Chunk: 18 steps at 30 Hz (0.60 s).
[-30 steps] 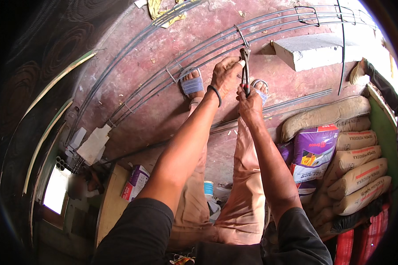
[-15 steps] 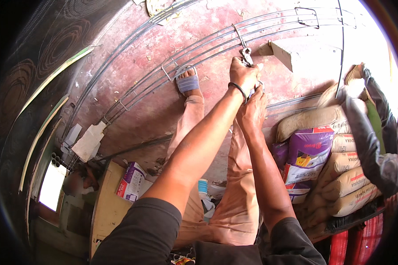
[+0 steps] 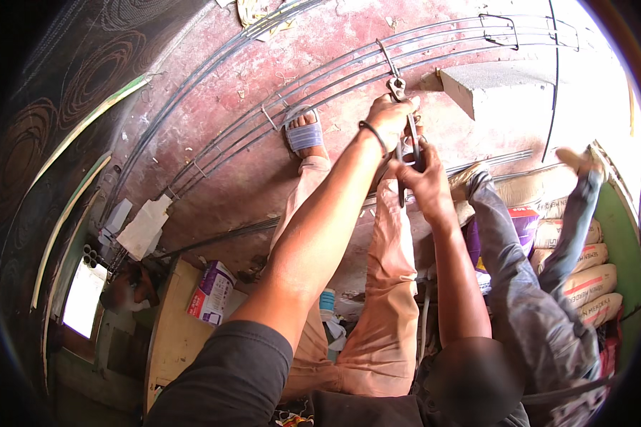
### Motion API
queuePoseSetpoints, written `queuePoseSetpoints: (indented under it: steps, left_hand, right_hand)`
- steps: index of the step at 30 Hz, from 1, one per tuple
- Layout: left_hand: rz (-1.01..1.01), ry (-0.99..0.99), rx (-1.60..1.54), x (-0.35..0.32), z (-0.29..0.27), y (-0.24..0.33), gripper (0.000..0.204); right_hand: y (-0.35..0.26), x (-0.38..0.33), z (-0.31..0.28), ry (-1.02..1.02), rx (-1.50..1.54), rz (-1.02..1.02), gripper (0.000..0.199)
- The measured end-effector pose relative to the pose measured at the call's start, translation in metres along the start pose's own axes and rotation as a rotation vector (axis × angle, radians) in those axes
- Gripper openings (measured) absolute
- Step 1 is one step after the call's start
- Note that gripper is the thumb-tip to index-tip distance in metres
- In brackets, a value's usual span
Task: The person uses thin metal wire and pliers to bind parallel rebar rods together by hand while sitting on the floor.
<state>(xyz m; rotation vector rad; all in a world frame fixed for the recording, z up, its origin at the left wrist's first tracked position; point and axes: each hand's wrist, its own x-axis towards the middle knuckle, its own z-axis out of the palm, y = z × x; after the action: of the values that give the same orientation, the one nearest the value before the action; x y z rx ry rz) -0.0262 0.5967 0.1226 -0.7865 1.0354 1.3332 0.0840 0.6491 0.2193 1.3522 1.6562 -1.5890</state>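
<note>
My left hand point(image 3: 390, 114) is closed round a pair of metal pincers point(image 3: 397, 85), close below their jaws. Slightly lower and to the right, my right hand point(image 3: 429, 181) grips the dark handles, which show between the two hands. The pincers' jaws are at the near end of a stirrup point(image 3: 385, 57) that crosses the long steel bars point(image 3: 320, 94) of a reinforcement cage. Whether a tie wire sits in the jaws is too small to tell. More stirrups stand along the cage to the left and far right.
A grey block point(image 3: 502, 82) lies right of the pincers. Loose bars point(image 3: 171, 96) run along the left. My sandalled foot point(image 3: 305, 135) is beside the cage. At right, another person's legs point(image 3: 513, 285) stand before stacked sacks point(image 3: 591, 281). A cardboard box point(image 3: 212, 292) sits lower left.
My right hand has shifted down and right, away from my left hand, uncovering the handles. The other person has stepped in from the right and now hides part of the sacks.
</note>
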Motion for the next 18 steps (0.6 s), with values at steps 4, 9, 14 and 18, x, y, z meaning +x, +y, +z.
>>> queuePoseSetpoints:
  steps: [4,9,14,18]
  left_hand:
    - [0.136,0.35,0.119,0.002,0.039,-0.017,0.019]
    - [0.277,0.303,0.726,0.005,-0.001,-0.012,0.036]
    - [0.183,0.08,0.345,-0.008,0.004,0.005,0.037]
    - [0.033,-0.076,-0.185,0.0,0.001,0.002,0.037]
  right_hand:
    - [0.023,0.007,0.012,0.356,-0.731,-0.318,0.064]
    - [0.054,0.031,0.007,-0.125,0.01,-0.087,0.016]
    - [0.011,0.012,-0.002,-0.325,0.823,0.337,0.008]
    - [0.003,0.024,-0.03,-0.615,1.035,0.485,0.028]
